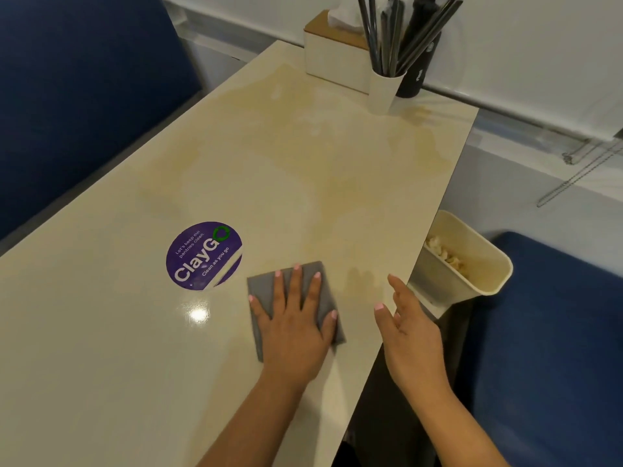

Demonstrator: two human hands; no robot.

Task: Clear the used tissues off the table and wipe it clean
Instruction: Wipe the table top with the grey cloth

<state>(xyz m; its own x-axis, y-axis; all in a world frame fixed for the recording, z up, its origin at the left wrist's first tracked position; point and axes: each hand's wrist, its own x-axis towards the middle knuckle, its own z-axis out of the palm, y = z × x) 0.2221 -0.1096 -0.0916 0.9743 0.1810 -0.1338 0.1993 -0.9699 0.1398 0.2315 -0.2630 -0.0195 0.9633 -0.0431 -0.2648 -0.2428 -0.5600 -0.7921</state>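
A folded grey cloth (325,291) lies flat on the cream table (135,348) near its right edge. My left hand (295,328) presses down on it with the fingers spread straight. Just above the table's right edge hovers my right hand (409,335), fingers relaxed and holding nothing. A small cream bin (472,264) hangs at the table's right side, with crumpled used tissues (445,256) inside. A faint yellowish wet film covers the far half of the tabletop.
A round purple "ClayGo" sticker (204,256) lies left of the cloth. At the far end stand a white tissue box (333,52), a white cup of dark utensils (384,85) and a black bottle (416,62). Blue seats (553,348) flank the table.
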